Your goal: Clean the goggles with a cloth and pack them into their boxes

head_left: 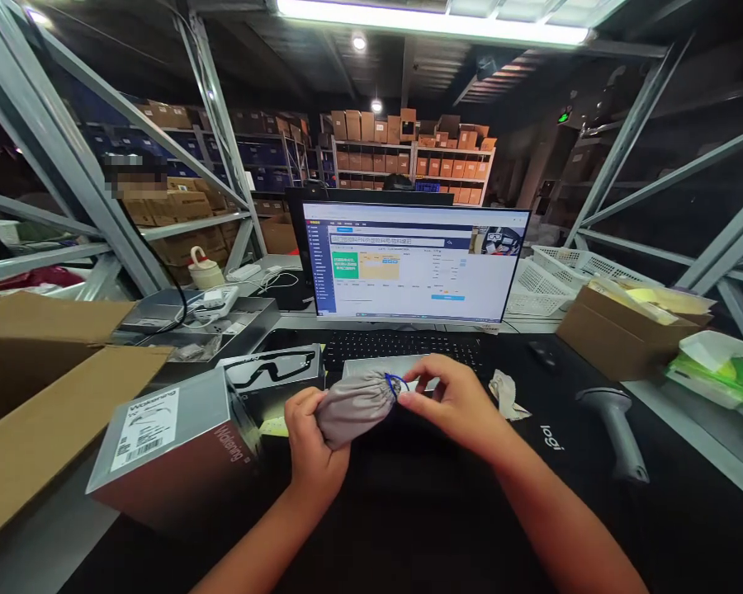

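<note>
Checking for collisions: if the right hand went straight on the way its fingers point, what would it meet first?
The grey pouch, at its blue-corded mouth; the right hand points left at it, seemingly at matching depth.

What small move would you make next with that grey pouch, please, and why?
Probably draw the blue cord away from the grey pouch: the right hand pinches it at the gathered mouth, while the left hand grips the pouch's body.

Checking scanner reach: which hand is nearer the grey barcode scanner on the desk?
Right. The right hand pinches the blue cord, left of the scanner; the left hand grips the grey pouch farther left.
</note>
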Action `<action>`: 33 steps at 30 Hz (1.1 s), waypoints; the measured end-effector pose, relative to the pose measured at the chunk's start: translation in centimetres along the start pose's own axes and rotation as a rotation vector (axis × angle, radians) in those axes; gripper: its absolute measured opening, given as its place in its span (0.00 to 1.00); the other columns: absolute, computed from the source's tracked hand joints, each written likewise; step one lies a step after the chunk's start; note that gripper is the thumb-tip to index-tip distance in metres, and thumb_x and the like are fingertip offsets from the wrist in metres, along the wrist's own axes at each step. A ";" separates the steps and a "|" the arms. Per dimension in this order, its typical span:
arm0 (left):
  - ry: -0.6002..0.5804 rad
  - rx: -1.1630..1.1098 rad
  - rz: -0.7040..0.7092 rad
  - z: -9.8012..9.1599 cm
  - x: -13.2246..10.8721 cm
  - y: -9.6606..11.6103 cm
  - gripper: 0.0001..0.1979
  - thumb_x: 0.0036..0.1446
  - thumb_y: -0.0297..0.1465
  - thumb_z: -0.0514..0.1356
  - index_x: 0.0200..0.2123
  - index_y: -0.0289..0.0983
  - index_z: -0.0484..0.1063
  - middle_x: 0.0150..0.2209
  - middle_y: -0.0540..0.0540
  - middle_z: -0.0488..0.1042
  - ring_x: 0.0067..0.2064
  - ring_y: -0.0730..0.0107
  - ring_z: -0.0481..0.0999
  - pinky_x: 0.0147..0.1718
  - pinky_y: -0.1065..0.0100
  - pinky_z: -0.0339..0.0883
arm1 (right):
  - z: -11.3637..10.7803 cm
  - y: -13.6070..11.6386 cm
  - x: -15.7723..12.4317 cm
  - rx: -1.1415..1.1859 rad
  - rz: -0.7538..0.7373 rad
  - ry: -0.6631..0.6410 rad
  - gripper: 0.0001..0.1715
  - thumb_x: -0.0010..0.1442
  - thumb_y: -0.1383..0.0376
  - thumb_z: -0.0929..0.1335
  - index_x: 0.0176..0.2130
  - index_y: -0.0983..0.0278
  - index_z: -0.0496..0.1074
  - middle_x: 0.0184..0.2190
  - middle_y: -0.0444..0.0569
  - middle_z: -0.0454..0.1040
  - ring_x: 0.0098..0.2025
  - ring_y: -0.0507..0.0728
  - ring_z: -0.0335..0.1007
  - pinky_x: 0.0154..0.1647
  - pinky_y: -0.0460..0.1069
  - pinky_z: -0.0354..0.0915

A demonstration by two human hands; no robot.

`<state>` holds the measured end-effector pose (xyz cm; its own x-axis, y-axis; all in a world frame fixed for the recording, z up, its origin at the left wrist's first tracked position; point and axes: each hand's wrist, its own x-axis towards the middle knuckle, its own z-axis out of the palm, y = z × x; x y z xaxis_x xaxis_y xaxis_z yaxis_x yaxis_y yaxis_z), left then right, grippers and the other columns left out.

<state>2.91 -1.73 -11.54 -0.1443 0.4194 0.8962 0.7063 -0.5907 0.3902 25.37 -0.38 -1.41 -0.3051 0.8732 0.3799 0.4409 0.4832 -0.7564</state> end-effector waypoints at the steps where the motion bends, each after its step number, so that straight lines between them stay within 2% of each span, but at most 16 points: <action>1: -0.005 0.004 0.019 0.0 0.0 0.1 0.22 0.52 0.24 0.59 0.51 0.38 0.61 0.46 0.42 0.63 0.46 0.59 0.66 0.45 0.59 0.63 | 0.3 0.0 0.1 0.023 -0.015 -0.024 0.08 0.58 0.59 0.73 0.35 0.62 0.76 0.32 0.46 0.75 0.33 0.54 0.69 0.29 0.47 0.61; 4: -0.023 0.019 0.046 0.0 0.1 0.1 0.22 0.52 0.24 0.58 0.52 0.38 0.61 0.46 0.42 0.63 0.46 0.59 0.67 0.44 0.60 0.64 | -0.2 0.1 0.1 0.198 0.002 -0.075 0.08 0.59 0.61 0.71 0.31 0.63 0.74 0.32 0.46 0.76 0.35 0.54 0.69 0.34 0.47 0.62; 7: -0.030 0.037 0.049 -0.1 0.3 -0.2 0.23 0.52 0.23 0.58 0.52 0.38 0.62 0.45 0.43 0.64 0.47 0.59 0.67 0.45 0.59 0.64 | -2.2 0.6 -0.1 0.624 0.097 -0.315 0.14 0.61 0.57 0.70 0.30 0.64 0.71 0.28 0.47 0.77 0.36 0.55 0.73 0.42 0.49 0.65; 10: -0.003 0.048 0.044 -0.2 0.7 -0.8 0.24 0.51 0.23 0.58 0.53 0.38 0.61 0.46 0.42 0.64 0.48 0.57 0.66 0.46 0.57 0.64 | -4.3 0.9 -0.3 0.951 0.161 -0.486 0.16 0.62 0.57 0.70 0.28 0.64 0.68 0.16 0.41 0.71 0.25 0.53 0.74 0.40 0.50 0.69; 12: 0.018 0.043 0.052 -0.2 0.8 -1.1 0.25 0.51 0.24 0.58 0.53 0.38 0.61 0.46 0.42 0.64 0.48 0.57 0.67 0.46 0.56 0.64 | -5.3 1.0 -0.3 1.007 0.191 -0.428 0.12 0.61 0.58 0.72 0.32 0.64 0.71 0.15 0.38 0.69 0.18 0.49 0.68 0.34 0.48 0.71; 13: 0.023 0.035 0.062 -0.2 0.8 -1.2 0.25 0.51 0.25 0.59 0.53 0.39 0.61 0.46 0.43 0.64 0.48 0.57 0.67 0.46 0.56 0.65 | -5.7 1.0 -0.3 1.014 0.200 -0.371 0.11 0.60 0.58 0.72 0.37 0.63 0.73 0.19 0.38 0.72 0.17 0.48 0.67 0.33 0.47 0.72; 15: 0.019 0.011 0.085 -0.2 0.6 -1.3 0.25 0.51 0.27 0.61 0.53 0.39 0.60 0.45 0.43 0.64 0.47 0.58 0.68 0.44 0.56 0.66 | -5.8 1.0 0.0 0.998 0.198 -0.254 0.23 0.58 0.58 0.72 0.53 0.59 0.71 0.35 0.45 0.80 0.19 0.47 0.68 0.32 0.48 0.74; 16: 0.012 -0.002 0.093 -0.1 0.5 -1.2 0.25 0.51 0.28 0.61 0.53 0.39 0.60 0.45 0.43 0.64 0.46 0.58 0.69 0.44 0.56 0.67 | -5.5 1.1 0.2 0.973 0.186 -0.203 0.32 0.58 0.57 0.71 0.60 0.56 0.66 0.45 0.48 0.79 0.19 0.46 0.67 0.33 0.48 0.74; 18: -0.007 -0.021 0.098 0.0 0.2 -1.1 0.24 0.52 0.29 0.61 0.52 0.40 0.60 0.45 0.43 0.65 0.45 0.58 0.69 0.43 0.57 0.67 | -4.4 1.7 0.8 0.859 0.166 -0.129 0.47 0.58 0.57 0.70 0.70 0.48 0.48 0.62 0.54 0.68 0.21 0.45 0.67 0.33 0.49 0.74; 20: -0.022 -0.028 0.081 0.1 0.0 -0.8 0.23 0.52 0.28 0.60 0.52 0.39 0.61 0.46 0.43 0.64 0.45 0.58 0.69 0.43 0.57 0.67 | -2.8 2.7 1.4 0.636 0.163 -0.060 0.57 0.57 0.58 0.70 0.72 0.46 0.34 0.68 0.59 0.58 0.24 0.47 0.70 0.34 0.51 0.74; 22: -0.032 -0.025 0.049 0.2 0.0 -0.5 0.23 0.52 0.27 0.60 0.52 0.39 0.61 0.46 0.42 0.64 0.46 0.58 0.68 0.43 0.57 0.67 | -1.2 3.6 1.9 0.293 0.152 0.047 0.61 0.55 0.60 0.71 0.72 0.48 0.32 0.70 0.64 0.50 0.30 0.51 0.75 0.40 0.55 0.74; 25: -0.043 -0.007 -0.002 0.1 0.2 -0.1 0.23 0.54 0.25 0.59 0.53 0.38 0.60 0.46 0.42 0.64 0.47 0.58 0.68 0.45 0.57 0.66 | 0.2 3.8 1.8 -0.182 0.041 0.251 0.51 0.56 0.65 0.71 0.70 0.55 0.48 0.68 0.65 0.50 0.43 0.60 0.77 0.52 0.65 0.69; 28: -0.062 0.007 -0.036 0.0 0.4 0.0 0.22 0.54 0.25 0.60 0.52 0.38 0.61 0.47 0.41 0.64 0.48 0.57 0.67 0.46 0.57 0.65 | 0.6 2.1 0.6 -0.231 -0.190 0.393 0.22 0.60 0.68 0.69 0.54 0.60 0.71 0.61 0.60 0.62 0.50 0.63 0.73 0.55 0.63 0.67; 30: -0.077 0.008 -0.052 -0.1 0.4 0.0 0.22 0.54 0.25 0.60 0.52 0.39 0.61 0.47 0.41 0.64 0.48 0.57 0.67 0.46 0.56 0.65 | 0.8 0.7 -0.3 -0.142 -0.358 0.373 0.07 0.60 0.69 0.68 0.40 0.61 0.75 0.53 0.56 0.68 0.49 0.61 0.73 0.52 0.58 0.70; 31: -0.084 0.008 -0.058 -0.1 0.4 0.0 0.22 0.54 0.25 0.59 0.52 0.39 0.61 0.47 0.41 0.64 0.49 0.56 0.67 0.47 0.56 0.65 | 1.0 0.2 -0.7 -0.115 -0.418 0.323 0.05 0.60 0.69 0.69 0.37 0.61 0.75 0.51 0.55 0.70 0.48 0.60 0.73 0.50 0.56 0.71; 33: -0.086 0.008 -0.062 -0.1 0.3 0.0 0.22 0.55 0.25 0.59 0.52 0.38 0.60 0.48 0.41 0.64 0.49 0.56 0.67 0.47 0.55 0.65 | 1.6 -0.3 -1.0 -0.096 -0.445 0.204 0.07 0.59 0.68 0.71 0.40 0.60 0.77 0.53 0.54 0.70 0.47 0.59 0.74 0.47 0.54 0.72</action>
<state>2.80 -1.72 -11.24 -0.1279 0.5127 0.8490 0.7036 -0.5564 0.4420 24.21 -1.55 -2.41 -0.3143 0.5712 0.7582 0.3844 0.8069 -0.4485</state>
